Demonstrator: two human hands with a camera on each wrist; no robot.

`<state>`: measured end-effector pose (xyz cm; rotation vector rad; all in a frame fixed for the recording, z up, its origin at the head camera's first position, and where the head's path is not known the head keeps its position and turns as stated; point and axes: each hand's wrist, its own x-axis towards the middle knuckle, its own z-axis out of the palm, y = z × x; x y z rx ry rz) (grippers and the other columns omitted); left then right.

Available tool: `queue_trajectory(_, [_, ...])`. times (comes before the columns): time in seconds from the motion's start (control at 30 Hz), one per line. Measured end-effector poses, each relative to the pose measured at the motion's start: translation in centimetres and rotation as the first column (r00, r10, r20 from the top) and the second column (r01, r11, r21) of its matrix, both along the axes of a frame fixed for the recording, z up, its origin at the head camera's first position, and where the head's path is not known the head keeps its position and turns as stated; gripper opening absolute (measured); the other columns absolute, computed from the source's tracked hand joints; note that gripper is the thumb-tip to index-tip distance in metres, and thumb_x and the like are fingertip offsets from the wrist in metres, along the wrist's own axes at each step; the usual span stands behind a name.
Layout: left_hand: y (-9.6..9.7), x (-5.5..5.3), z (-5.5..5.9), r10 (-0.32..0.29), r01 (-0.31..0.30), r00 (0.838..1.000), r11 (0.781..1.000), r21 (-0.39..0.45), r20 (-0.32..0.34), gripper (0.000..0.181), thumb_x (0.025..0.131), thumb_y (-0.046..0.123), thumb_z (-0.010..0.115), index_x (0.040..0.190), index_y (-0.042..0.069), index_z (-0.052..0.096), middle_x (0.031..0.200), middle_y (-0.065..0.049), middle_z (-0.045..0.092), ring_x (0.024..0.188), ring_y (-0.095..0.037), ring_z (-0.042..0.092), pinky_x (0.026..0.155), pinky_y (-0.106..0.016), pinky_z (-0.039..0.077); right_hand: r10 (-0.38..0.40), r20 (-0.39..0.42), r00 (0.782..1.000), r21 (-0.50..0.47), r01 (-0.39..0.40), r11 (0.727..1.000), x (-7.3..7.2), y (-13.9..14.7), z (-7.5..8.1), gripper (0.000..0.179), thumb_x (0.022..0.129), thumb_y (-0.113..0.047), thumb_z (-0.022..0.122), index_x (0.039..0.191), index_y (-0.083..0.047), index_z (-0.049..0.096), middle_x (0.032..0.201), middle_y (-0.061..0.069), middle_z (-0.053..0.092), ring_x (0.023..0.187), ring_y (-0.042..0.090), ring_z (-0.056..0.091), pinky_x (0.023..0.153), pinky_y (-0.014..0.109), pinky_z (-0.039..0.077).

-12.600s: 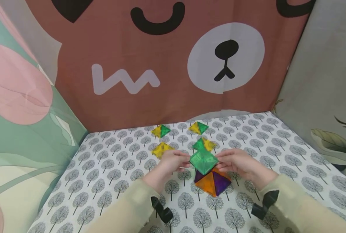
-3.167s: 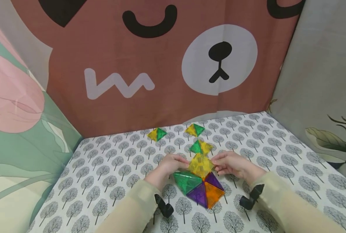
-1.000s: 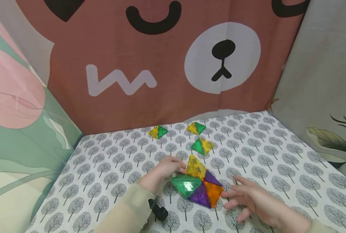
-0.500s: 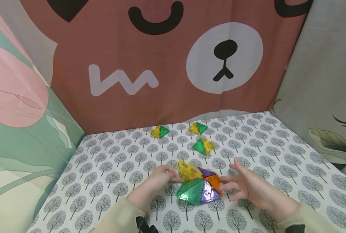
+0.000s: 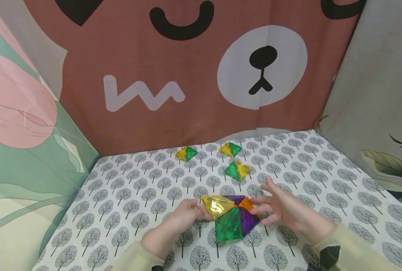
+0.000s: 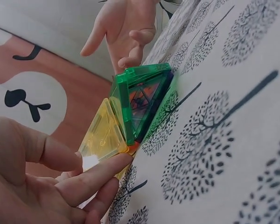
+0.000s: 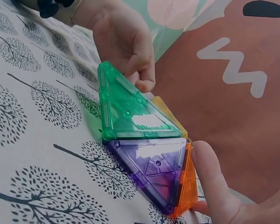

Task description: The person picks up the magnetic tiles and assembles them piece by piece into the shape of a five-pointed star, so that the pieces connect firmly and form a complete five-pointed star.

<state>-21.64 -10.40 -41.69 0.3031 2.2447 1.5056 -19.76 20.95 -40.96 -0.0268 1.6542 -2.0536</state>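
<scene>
A low peaked shape of translucent magnetic tiles stands on the tree-print cloth. It joins a yellow tile (image 5: 217, 206), a green tile (image 5: 229, 226), purple tiles (image 7: 151, 163) and an orange tile (image 7: 189, 182). My left hand (image 5: 187, 216) is at the yellow tile's outer corner; in the left wrist view its index finger lies extended along that tile's lower edge, thumb apart from it. My right hand (image 5: 285, 209) is on the other side, fingers spread and fairly straight, the fingertips against the orange and purple side. The head view hides part of the orange tile behind those fingers.
Farther back lie three small yellow-and-green tile pieces: one at the back left (image 5: 186, 154), another at the back middle (image 5: 230, 149), and a nearer piece (image 5: 237, 171). A bear-print cloth (image 5: 146, 128) hangs behind the table, with printed cloths at both sides.
Earlier both hands held a green piece, later a yellow one, above the tiles; both now form part of the shape. Over the last second the shape has turned counterclockwise, and my right hand has come against it.
</scene>
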Motion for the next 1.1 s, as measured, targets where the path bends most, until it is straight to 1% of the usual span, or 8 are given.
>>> queue_trajectory(0.13, [-0.5,-0.5,0.3,-0.009,0.009,1.000,1.000,-0.028,-0.005,0.010,0.090,0.009,0.057,0.095,0.001,0.062,0.099,-0.007,0.072,0.105,-0.029,0.061,0.097,-0.067,0.038,-0.038,-0.029,0.999,0.055,0.040,0.998,-0.5,0.2,-0.3,0.095,0.099,-0.067,0.028,0.155,-0.001,-0.012,0.148,0.037,0.031,0.105,0.033,0.065,0.084,0.042,0.057])
queue_trajectory(0.2, [-1.0,-1.4,0.4,0.028,-0.028,1.000,0.999,-0.044,0.001,0.015,0.090,0.014,0.061,0.098,0.001,0.062,0.099,-0.007,0.070,0.099,-0.025,0.062,0.094,-0.060,0.043,-0.080,-0.056,0.995,0.115,0.086,0.990,-1.0,0.5,-0.4,0.096,0.099,-0.066,0.029,0.154,0.005,-0.005,0.145,0.038,0.034,0.109,0.037,0.063,0.090,0.043,0.055])
queue_trajectory(0.3, [-2.0,-3.5,0.6,0.105,-0.106,0.993,0.994,-0.001,0.047,0.026,0.093,0.018,0.061,0.109,-0.003,0.061,0.107,-0.012,0.069,0.099,-0.028,0.064,0.095,-0.053,0.046,-0.137,-0.094,0.986,0.178,0.152,0.972,-2.3,1.5,-0.6,0.095,0.101,-0.062,0.031,0.150,0.015,0.002,0.142,0.041,0.035,0.119,0.043,0.056,0.097,0.045,0.050])
queue_trajectory(0.4, [-2.7,-6.0,0.5,0.155,-0.167,0.979,0.982,0.091,0.131,0.038,0.099,0.019,0.052,0.124,-0.009,0.056,0.118,-0.021,0.066,0.107,-0.032,0.064,0.097,-0.046,0.048,-0.165,-0.097,0.981,0.200,0.182,0.963,-4.1,2.7,-0.6,0.093,0.102,-0.059,0.033,0.149,0.017,0.004,0.144,0.041,0.032,0.125,0.044,0.050,0.102,0.044,0.046])
queue_trajectory(0.53, [-2.4,-8.9,0.4,0.134,-0.183,0.962,0.963,0.196,0.240,0.046,0.103,0.019,0.040,0.134,-0.014,0.047,0.128,-0.027,0.059,0.118,-0.037,0.059,0.102,-0.044,0.046,-0.163,-0.102,0.981,0.218,0.182,0.959,-6.9,3.4,-0.5,0.087,0.105,-0.052,0.034,0.150,0.015,0.002,0.148,0.040,0.026,0.133,0.044,0.041,0.106,0.045,0.042])
queue_trajectory(0.67, [-1.0,-10.8,0.2,0.090,-0.177,0.948,0.947,0.269,0.306,0.047,0.105,0.020,0.039,0.137,-0.014,0.043,0.131,-0.029,0.056,0.121,-0.038,0.056,0.103,-0.042,0.046,-0.105,-0.131,0.986,0.275,0.138,0.951,-9.7,3.1,-0.5,0.075,0.108,-0.039,0.033,0.150,0.015,0.003,0.149,0.039,0.026,0.136,0.046,0.035,0.109,0.046,0.039])
queue_trajectory(0.87, [0.6,-12.6,-0.4,0.051,-0.177,0.936,0.924,0.338,0.348,0.048,0.107,0.023,0.039,0.140,-0.012,0.041,0.131,-0.029,0.056,0.120,-0.038,0.057,0.101,-0.042,0.048,0.004,-0.140,0.990,0.326,0.043,0.945,-12.7,2.1,-0.4,0.062,0.108,-0.024,0.036,0.150,0.015,0.012,0.148,0.039,0.028,0.137,0.046,0.033,0.110,0.049,0.036])
queue_trajectory(1.1, [1.6,-13.2,-0.1,0.047,-0.141,0.948,0.948,0.285,0.313,0.051,0.104,0.033,0.047,0.136,-0.006,0.049,0.124,-0.020,0.064,0.111,-0.030,0.064,0.100,-0.039,0.048,0.024,-0.126,0.992,0.321,0.018,0.947,-13.7,0.5,-0.4,0.054,0.109,-0.021,0.035,0.146,0.016,0.027,0.145,0.036,0.037,0.134,0.044,0.040,0.109,0.047,0.038])
